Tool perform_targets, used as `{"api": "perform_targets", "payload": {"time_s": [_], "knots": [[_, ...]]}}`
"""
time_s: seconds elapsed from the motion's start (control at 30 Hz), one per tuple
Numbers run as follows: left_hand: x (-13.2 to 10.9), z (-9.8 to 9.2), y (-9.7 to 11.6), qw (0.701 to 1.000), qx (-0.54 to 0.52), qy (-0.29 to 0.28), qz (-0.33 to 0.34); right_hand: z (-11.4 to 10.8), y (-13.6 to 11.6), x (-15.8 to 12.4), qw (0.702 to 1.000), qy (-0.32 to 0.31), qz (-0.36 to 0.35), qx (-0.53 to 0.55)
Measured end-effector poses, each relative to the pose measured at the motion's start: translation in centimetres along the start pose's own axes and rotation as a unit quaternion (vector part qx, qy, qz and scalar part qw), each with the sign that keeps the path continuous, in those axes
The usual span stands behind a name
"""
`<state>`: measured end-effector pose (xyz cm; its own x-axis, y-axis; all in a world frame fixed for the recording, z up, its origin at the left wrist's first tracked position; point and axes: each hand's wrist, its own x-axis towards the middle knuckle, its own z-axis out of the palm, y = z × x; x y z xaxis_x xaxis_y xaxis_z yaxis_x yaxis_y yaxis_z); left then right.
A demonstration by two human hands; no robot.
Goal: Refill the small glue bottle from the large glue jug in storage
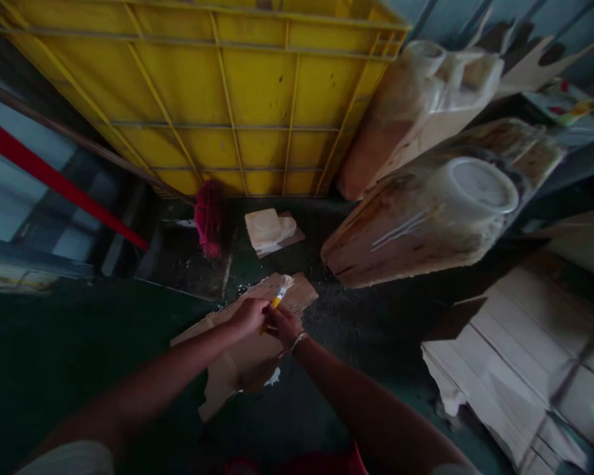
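Observation:
A paintbrush (278, 296) with a yellow handle and a metal ferrule points away from me, its bristles coated in something whitish. My right hand (284, 327), with a bracelet at the wrist, is closed around the handle. Against it, my left hand (250, 316) is closed at the same handle; its fingertips are partly hidden. Both hands are above a torn, flattened piece of cardboard (237, 356) on the dark floor. Beyond them, a cut-down whitish plastic container (264, 228) sits on a smaller cardboard scrap (297, 237).
A large yellow crate (257, 92) stands at the back. Two stained plastic jerrycans, a nearer one (406, 224) and a farther one (381, 138), stand to the right. Flattened cardboard (515, 349) lies at right. A pink bundle of strands (208, 221) and a red bar (54, 175) are at left.

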<state>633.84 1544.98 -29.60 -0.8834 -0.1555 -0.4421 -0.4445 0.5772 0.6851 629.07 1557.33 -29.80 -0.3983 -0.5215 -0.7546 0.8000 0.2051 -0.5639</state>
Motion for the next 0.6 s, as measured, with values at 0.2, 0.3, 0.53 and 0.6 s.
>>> {"api": "perform_targets", "payload": {"time_s": [0.2, 0.3, 0.53, 0.6], "knots": [[3.4, -1.3, 0.6, 0.995, 0.056, -0.077, 0.037, -5.2, 0.5, -0.1, 0.998, 0.049, -0.023, 0.014], [8.2, -6.6, 0.1, 0.983, 0.140, 0.113, 0.028, -8.3, 0.9, -0.7, 0.995, 0.096, -0.003, 0.014], [19.3, -15.2, -1.1, 0.952, 0.268, 0.145, 0.022, -13.8, 3.0, -4.8, 0.985, 0.161, 0.045, -0.042], [20.9, -15.0, -1.4, 0.957, 0.269, 0.111, -0.001, -14.0, 4.3, -5.7, 0.986, 0.155, 0.051, -0.043]]}}
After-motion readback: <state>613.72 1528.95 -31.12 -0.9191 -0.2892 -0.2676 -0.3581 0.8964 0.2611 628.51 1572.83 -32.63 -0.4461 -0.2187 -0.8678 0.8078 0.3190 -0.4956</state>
